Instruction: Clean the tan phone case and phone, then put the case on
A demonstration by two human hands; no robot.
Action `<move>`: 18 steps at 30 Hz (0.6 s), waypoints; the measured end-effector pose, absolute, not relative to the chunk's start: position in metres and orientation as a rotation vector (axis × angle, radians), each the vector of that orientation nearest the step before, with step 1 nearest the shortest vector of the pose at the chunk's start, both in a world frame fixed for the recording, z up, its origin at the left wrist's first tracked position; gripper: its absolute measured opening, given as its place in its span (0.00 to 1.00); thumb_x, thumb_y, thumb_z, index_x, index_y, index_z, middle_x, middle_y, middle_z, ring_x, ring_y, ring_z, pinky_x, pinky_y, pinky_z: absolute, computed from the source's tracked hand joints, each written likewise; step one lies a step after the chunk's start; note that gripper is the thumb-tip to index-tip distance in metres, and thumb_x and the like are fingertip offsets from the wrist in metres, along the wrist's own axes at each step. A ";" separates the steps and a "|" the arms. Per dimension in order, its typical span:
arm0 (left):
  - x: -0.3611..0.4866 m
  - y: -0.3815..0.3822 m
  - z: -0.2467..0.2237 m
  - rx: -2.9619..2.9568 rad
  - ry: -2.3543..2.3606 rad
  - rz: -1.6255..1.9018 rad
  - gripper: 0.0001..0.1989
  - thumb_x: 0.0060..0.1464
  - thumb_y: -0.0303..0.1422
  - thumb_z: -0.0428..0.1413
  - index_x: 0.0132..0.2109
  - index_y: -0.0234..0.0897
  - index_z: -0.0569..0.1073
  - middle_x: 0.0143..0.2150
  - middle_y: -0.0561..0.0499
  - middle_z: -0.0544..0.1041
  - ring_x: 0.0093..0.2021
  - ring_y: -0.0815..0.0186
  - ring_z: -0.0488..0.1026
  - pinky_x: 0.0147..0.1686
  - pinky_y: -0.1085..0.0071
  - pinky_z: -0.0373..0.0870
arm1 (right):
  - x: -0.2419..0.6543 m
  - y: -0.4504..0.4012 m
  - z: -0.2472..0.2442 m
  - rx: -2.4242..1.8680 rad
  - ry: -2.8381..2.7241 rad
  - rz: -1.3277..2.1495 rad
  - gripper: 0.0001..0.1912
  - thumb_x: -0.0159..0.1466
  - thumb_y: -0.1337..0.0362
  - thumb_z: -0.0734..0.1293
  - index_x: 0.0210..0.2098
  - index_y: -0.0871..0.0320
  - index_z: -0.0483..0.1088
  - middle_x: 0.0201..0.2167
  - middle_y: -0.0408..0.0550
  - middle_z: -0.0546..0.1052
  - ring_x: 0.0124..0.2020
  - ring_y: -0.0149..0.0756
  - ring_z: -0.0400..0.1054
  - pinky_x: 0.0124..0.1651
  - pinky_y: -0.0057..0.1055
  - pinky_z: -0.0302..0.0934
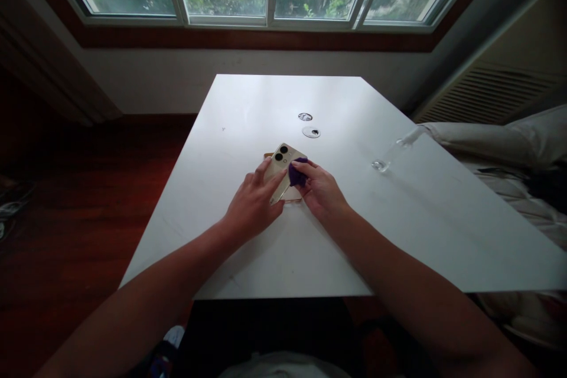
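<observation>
A pale gold phone (289, 156) lies tilted at the middle of the white table (248, 106), its back and two dark camera lenses facing up. My left hand (254, 198) rests on its left side, with fingers across the back and the thumb at the lower edge. My right hand (323, 189) pinches a dark purple cloth (298, 172) against the phone's right side. Under the phone, a flat item with a gold-brown edge (293, 200) shows partly; the phone and my hands hide the rest.
Two small round items (305, 117) (311, 132) lie beyond the phone. A clear plastic object (380, 166) is on the table's right part. Pale bedding (522, 136) borders the right edge, and a window stands behind the table.
</observation>
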State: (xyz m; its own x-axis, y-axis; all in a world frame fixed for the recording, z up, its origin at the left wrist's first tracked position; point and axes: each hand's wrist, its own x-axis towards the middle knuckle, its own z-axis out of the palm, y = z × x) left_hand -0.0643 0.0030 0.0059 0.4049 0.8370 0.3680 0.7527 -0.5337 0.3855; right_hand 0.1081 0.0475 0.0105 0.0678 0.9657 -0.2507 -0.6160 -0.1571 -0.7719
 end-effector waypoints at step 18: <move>-0.070 0.005 0.013 2.316 1.333 0.976 0.27 0.57 0.32 0.61 0.64 0.44 0.70 0.69 0.42 0.63 0.62 0.49 0.68 0.59 0.50 0.72 | 0.113 0.053 0.012 -0.888 -0.526 1.413 0.11 0.57 0.67 0.77 0.39 0.58 0.76 0.37 0.46 0.83 0.38 0.36 0.78 0.40 0.28 0.76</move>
State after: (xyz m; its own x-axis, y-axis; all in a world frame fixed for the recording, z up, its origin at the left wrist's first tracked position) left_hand -0.0699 0.0046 0.0133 0.3402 0.8464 0.4098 0.6461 -0.5270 0.5521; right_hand 0.1125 0.0525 0.0119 0.1249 0.9744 -0.1866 -0.6148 -0.0716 -0.7854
